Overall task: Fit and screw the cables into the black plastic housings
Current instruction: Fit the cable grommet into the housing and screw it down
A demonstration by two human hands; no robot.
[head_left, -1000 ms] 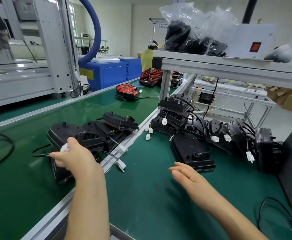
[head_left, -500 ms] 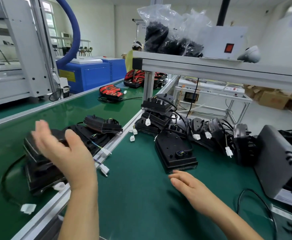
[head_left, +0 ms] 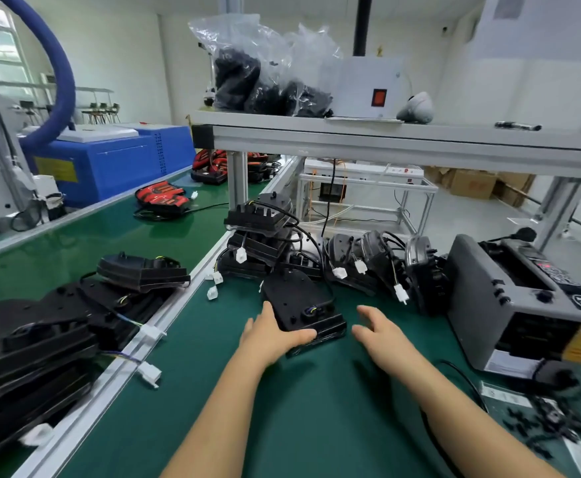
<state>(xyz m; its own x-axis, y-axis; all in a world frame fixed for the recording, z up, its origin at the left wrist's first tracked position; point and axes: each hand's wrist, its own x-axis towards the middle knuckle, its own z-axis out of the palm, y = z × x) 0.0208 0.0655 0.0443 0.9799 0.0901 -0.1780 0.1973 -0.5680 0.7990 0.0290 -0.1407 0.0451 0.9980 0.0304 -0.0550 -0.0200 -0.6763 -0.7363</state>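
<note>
A flat black plastic housing lies on the green bench mat in front of me, with a short cable entering a socket near its front edge. My left hand grips its near left corner, thumb over the front edge and fingers along the left side. My right hand hovers just right of the housing with fingers relaxed and spread, touching nothing. Behind it, more black housings are stacked, and others stand in a row with white cable connectors hanging.
On the left, a green conveyor carries several more housings. At the right stands a grey machine, with small black parts and a black cable near it. An aluminium shelf overhead holds bags of parts.
My left hand left the housings on the conveyor and moved right onto the single housing on the bench. My right hand moved forward to its right side. The view swung right.
</note>
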